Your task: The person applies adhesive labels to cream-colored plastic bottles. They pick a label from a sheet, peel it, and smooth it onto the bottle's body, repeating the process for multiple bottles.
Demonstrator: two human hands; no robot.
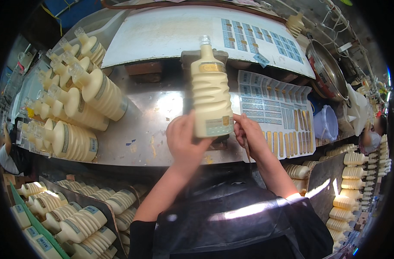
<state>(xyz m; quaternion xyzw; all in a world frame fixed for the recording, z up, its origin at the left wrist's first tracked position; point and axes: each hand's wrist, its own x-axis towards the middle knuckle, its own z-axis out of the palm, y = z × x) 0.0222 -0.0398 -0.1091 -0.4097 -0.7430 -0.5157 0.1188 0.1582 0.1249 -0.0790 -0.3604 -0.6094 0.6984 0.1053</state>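
A cream ribbed bottle [210, 97] with a clear threaded neck stands in front of me, with a gold band at its shoulder and a pale blue-and-gold label low on its side. My left hand [181, 140] is closed around its lower left side. Close to the label's right edge, my right hand [251, 134] pinches a thin brownish stick-like tool [248, 151] that points downward. Its fingertips are at the bottle's side; whether they touch it I cannot tell. Behind the bottle is a dark block [188, 57], mostly hidden.
Sheets of blue and gold labels [272, 93] lie right of the bottle, more on the white board [162, 36] behind. Several cream bottles [102, 93] stand at left on the metal table [138, 116]. Crates of bottles [82, 222] flank me; a pale bucket [325, 123] and pan [326, 69] sit right.
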